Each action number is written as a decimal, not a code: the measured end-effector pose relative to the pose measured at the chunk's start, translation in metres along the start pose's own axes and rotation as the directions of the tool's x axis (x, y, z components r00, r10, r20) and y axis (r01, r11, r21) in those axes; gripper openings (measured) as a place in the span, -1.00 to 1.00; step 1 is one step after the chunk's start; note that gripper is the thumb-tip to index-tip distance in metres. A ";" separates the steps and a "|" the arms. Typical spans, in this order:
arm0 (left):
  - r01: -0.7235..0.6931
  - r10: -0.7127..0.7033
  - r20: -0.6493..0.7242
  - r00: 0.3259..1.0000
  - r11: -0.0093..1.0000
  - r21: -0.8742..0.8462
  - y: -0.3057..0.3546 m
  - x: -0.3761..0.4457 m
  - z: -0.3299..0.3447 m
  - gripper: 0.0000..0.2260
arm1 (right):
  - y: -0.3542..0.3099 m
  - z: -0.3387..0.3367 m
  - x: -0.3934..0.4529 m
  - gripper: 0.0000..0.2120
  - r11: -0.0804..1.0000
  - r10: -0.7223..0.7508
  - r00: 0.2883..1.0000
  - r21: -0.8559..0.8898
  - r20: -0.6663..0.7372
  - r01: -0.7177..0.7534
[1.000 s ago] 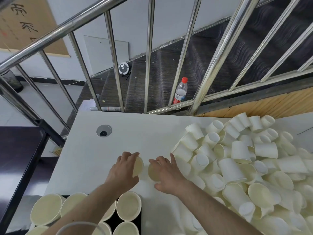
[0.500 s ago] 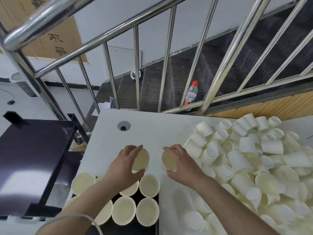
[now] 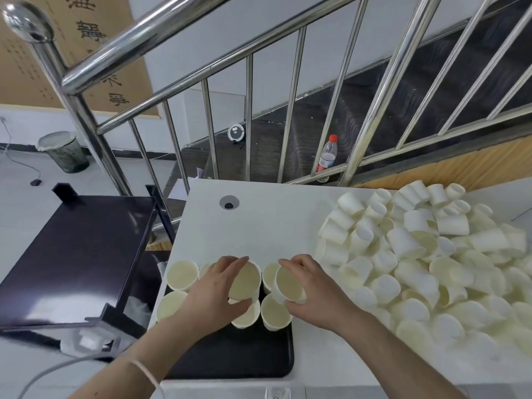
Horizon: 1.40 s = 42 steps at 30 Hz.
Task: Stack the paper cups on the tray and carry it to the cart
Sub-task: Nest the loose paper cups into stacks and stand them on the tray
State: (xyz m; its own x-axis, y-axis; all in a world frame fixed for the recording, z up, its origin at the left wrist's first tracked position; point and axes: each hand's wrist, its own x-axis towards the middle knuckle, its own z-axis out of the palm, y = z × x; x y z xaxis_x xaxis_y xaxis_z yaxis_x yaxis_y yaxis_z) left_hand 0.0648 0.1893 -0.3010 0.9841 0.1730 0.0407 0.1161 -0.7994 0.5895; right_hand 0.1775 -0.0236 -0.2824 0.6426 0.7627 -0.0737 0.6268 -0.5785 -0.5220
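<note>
Head view: both hands are over the far end of the tray (image 3: pixel 244 358), each holding one cup. Left hand (image 3: pixel 214 289) wraps fingers and thumb round a cup (image 3: pixel 244 280), mouth tipped toward the camera. Right hand (image 3: pixel 312 292) pinches a second cup (image 3: pixel 288 283) the same way, tilted, mouth up and toward the person. Both held cups hang just above upright cups (image 3: pixel 182 275) already standing on the tray, so the drop is straight down, axis vertical once levelled. The right cup sits almost over the cup (image 3: pixel 275 311) below it; the left one over the cup under its palm. The near half of the tray, toward the wrists, is bare black, room for more rows. The loose pile (image 3: pixel 431 260) lies right of the right hand, close, so that hand is nearer for refills. The cart (image 3: pixel 77 254) is left of the left hand, just past the table (image 3: pixel 273 214) edge. Tray's near rim is close to the table's near edge.
</note>
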 end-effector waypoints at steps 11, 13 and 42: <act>-0.027 0.011 0.148 0.989 0.994 0.108 -0.005 -0.020 0.010 -0.30 | -0.016 0.036 -0.020 -0.31 0.996 0.069 0.995 -0.066 0.074 -0.064; -0.019 -0.002 0.169 0.986 0.992 0.123 -0.006 -0.020 0.014 -0.30 | -0.016 0.040 -0.019 -0.30 0.994 0.081 0.993 -0.077 0.091 -0.074; 0.032 -0.149 0.296 0.943 0.930 0.367 0.004 -0.001 0.040 -0.40 | 0.009 0.067 -0.002 -0.32 0.989 0.093 0.982 -0.132 0.166 -0.072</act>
State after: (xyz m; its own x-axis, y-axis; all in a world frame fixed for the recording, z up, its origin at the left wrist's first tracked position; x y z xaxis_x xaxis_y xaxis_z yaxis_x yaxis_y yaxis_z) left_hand 0.0698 0.1631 -0.3309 0.9508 0.1120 -0.2888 0.1888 -0.9487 0.2537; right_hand 0.1523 -0.0112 -0.3443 0.6159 0.7428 -0.2625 0.6317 -0.6648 -0.3987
